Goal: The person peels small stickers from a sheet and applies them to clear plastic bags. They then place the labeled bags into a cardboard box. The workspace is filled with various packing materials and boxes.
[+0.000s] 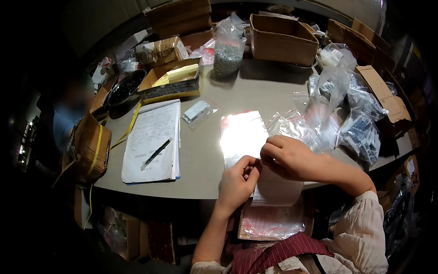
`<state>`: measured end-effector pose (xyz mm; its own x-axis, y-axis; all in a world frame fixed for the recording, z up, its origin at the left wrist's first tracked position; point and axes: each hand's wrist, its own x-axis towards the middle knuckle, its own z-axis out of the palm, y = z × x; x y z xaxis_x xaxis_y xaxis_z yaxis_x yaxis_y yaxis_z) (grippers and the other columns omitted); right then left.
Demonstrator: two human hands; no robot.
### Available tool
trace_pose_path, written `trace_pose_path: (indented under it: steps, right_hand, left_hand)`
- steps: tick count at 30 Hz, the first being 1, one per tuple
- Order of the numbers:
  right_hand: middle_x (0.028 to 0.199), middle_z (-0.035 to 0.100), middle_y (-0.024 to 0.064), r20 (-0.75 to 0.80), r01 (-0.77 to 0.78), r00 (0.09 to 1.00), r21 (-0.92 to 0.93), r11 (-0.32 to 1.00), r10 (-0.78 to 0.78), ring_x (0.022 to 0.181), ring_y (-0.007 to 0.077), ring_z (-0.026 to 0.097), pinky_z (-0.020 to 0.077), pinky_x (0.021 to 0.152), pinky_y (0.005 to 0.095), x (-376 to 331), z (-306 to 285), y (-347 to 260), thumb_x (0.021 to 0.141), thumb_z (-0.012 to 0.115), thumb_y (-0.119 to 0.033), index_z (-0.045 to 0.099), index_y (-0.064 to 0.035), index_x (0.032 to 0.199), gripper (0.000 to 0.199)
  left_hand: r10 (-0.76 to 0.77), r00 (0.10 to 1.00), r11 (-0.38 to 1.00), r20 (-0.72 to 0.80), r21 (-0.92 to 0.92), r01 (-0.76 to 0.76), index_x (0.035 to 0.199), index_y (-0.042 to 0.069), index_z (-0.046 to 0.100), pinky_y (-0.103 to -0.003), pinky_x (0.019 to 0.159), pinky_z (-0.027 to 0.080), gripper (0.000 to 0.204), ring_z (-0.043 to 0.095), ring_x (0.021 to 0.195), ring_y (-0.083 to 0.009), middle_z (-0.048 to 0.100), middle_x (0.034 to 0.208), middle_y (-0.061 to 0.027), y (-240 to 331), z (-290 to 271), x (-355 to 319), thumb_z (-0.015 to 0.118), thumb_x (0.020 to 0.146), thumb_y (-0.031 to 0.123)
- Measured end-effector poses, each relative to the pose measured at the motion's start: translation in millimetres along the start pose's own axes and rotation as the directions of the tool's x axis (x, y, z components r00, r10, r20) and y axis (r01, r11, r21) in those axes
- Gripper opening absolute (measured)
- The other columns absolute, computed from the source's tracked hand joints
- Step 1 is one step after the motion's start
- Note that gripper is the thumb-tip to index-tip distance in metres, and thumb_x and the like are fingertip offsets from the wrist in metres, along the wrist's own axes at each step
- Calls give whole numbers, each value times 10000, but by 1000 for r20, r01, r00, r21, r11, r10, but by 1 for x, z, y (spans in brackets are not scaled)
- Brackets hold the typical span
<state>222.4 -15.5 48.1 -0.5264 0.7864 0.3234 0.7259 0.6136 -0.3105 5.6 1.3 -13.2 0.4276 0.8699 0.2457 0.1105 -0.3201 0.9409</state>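
Observation:
My left hand [239, 182] is closed at the table's front edge, fingers curled against the left side of a white paper sheet [277, 189]. The sheet hangs down over the edge, curving at the bottom. My right hand [287, 157] meets it from the right, thumb and fingers pinched together near the sheet's top; what lies between those fingertips is too small to make out. Just beyond both hands lies a stack of clear zip bags [242, 134], shining with glare. More clear zip bags [292, 123] spread to its right. Below the sheet, another stack of red-edged zip bags [273, 221] sits near my lap.
A pad of written sheets [150, 141] carries a pen [156, 154] on the left. Beyond it are a small filled zip bag [200, 112], an open carton [171, 80] and a black pan [126, 86]. Bagged parts [360, 132] crowd the right; a large box [283, 41] stands behind.

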Motion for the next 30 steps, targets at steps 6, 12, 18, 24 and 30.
trace_pose_path:
  steps: [6, 12, 18, 24, 30]
  right_hand:
    - [908, 625, 137, -131, 137, 984, 154, 979, -117, 850, 353, 636, 525, 728, 428, 11, -3, 29, 829, 726, -43, 591, -41, 998, 216]
    - [1009, 700, 172, 64, -42, 997, 40, 998, 40, 916, 373, 690, 543, 774, 462, -1, 0, 74, 810, 737, -94, 634, -49, 1070, 284]
    - [897, 710, 190, 238, -359, 906, -5, 933, 350, 832, 341, 694, 539, 748, 443, -16, -46, 89, 860, 715, -194, 674, 7, 1038, 272]
    - [790, 680, 124, 377, -555, 815, 293, 778, 440, 655, 209, 634, 522, 620, 367, 25, -33, 109, 938, 683, -215, 638, 52, 991, 276]
    - [879, 721, 220, 236, -591, 775, -57, 805, 586, 750, 357, 700, 537, 695, 450, 12, -31, 137, 891, 782, -351, 656, 38, 994, 422]
  left_hand:
    - [-67, 998, 998, -19, 12, 67, 1050, 0, 697, -286, 563, 463, 163, 605, 582, -95, 686, 715, -74, 3, -1, 1, 687, 997, 154]
    - [-55, 998, 995, -10, 83, 56, 1035, 9, 706, -276, 559, 455, 183, 602, 577, -96, 693, 717, -73, 8, -3, -1, 699, 1000, 188]
    - [-18, 1000, 994, -13, 104, 19, 1045, 12, 715, -273, 579, 477, 194, 612, 587, -102, 706, 736, -74, 6, 1, 0, 704, 1000, 200]
    - [-100, 995, 994, 7, 52, 100, 1054, 4, 714, -270, 600, 493, 211, 624, 615, -99, 719, 754, -71, 9, -4, 1, 702, 1007, 209]
    - [-105, 994, 994, -22, 18, 106, 1062, 6, 714, -276, 608, 502, 216, 641, 629, -106, 738, 776, -79, 7, -4, 0, 703, 1009, 215]
